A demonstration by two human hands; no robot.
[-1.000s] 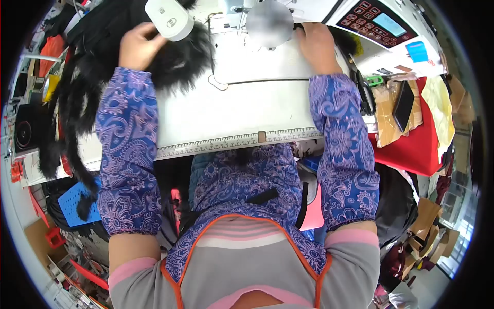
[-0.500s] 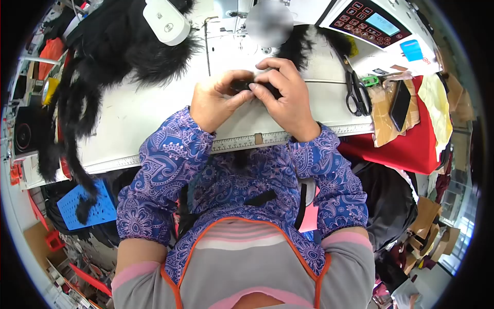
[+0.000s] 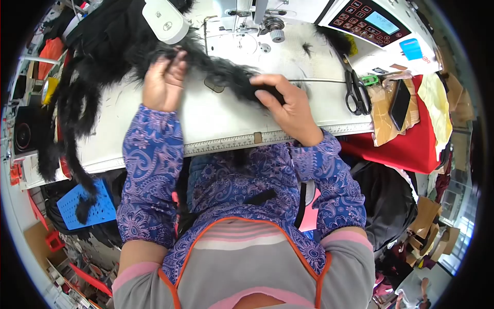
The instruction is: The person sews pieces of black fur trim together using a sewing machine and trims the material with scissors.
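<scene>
A shaggy black fur strip (image 3: pixel 226 72) stretches across the white machine table, from the dark fur pile (image 3: pixel 116 56) on the left to my right hand (image 3: pixel 290 105). My right hand is closed on the strip's right end, pinching it between thumb and fingers. My left hand (image 3: pixel 165 82) is at the strip's left part, palm turned inward, its slightly blurred fingers apart and loosely curled against the fur. Behind the strip are the sewing machine's needle area and a metal knob (image 3: pixel 277 35).
Black scissors (image 3: pixel 356 92) and a phone (image 3: pixel 400 105) on brown paper lie to the right. A control panel (image 3: pixel 368 23) stands at the back right. A white device (image 3: pixel 165 21) overhangs the fur pile. A ruler strip (image 3: pixel 226 143) runs along the table's front edge.
My hands, together before, have parted: the left moved left to the fur, the right stayed near its place. The fur strip now spans between them. The blurred round part at the machine now shows sharply.
</scene>
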